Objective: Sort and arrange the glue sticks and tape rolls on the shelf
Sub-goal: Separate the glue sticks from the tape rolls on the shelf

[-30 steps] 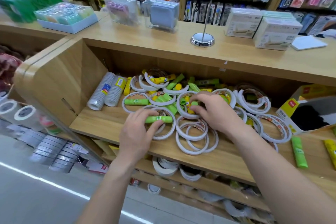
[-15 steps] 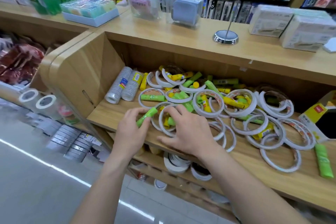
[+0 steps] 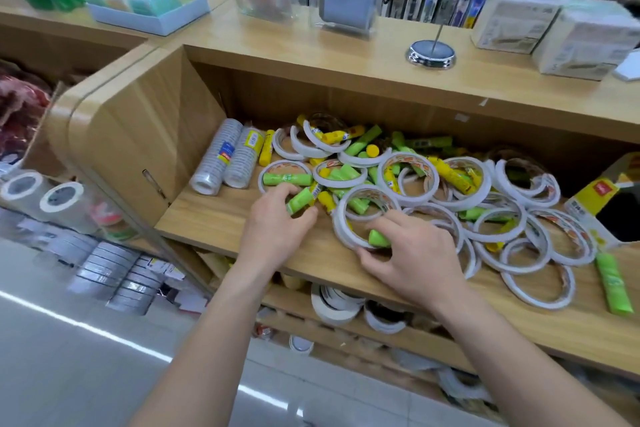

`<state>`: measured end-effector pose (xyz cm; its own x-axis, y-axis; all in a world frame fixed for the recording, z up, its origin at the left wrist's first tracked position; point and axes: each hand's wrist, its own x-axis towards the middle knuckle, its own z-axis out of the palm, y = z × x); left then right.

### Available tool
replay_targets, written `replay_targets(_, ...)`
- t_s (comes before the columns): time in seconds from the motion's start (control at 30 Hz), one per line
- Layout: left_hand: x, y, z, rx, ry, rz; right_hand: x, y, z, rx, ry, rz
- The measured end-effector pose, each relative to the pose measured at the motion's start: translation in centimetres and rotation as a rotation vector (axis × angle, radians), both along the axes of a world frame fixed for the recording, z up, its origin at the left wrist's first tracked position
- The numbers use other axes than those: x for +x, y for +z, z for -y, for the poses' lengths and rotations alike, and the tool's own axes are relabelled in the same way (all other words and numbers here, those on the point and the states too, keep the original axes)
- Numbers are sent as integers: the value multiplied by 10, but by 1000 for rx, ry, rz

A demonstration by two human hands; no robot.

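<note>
The left hand (image 3: 277, 224) pinches a green glue stick (image 3: 300, 199) just right of the wrapped tape stack (image 3: 218, 163). The stick slants, its far end pointing away from the stack. The right hand (image 3: 415, 253), farther right of the stack, curls round a second glue stick (image 3: 379, 238) lying inside a white tape roll (image 3: 338, 222). The left hand is nearer the stack.

On your wooden shelf (image 3: 221, 225), thin white tape rolls (image 3: 408, 163) lie flat and overlapping in a heap, with green and yellow glue sticks (image 3: 287, 179) strewn among them. Two wrapped tape sleeves (image 3: 216, 156) lie at the left end. Your left hand (image 3: 273, 224) grips one green glue stick (image 3: 300, 200); your right hand (image 3: 417, 255) curls over another green stick (image 3: 378, 238). A lone green stick (image 3: 613, 288) lies front right.
</note>
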<state>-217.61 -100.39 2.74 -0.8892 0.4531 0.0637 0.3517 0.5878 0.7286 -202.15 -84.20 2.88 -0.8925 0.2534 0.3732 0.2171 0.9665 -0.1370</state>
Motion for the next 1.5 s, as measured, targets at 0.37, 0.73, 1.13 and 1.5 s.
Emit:
replay_targets(0.37,4,1,-19,-167,-207,-57,20,-12,-13,-15,-15,-154)
replay_targets(0.73,3,-7,12,-120,-114,-174,20,-8,-19,-120,37,-107)
replay_targets(1.13,-4,-11,-13,-233,-92,-259,-20,25,-2,-96,-23,-188)
replay_targets(1.5,-9,-16,13,-68,-69,-382,-60,21,1,-71,-101,58)
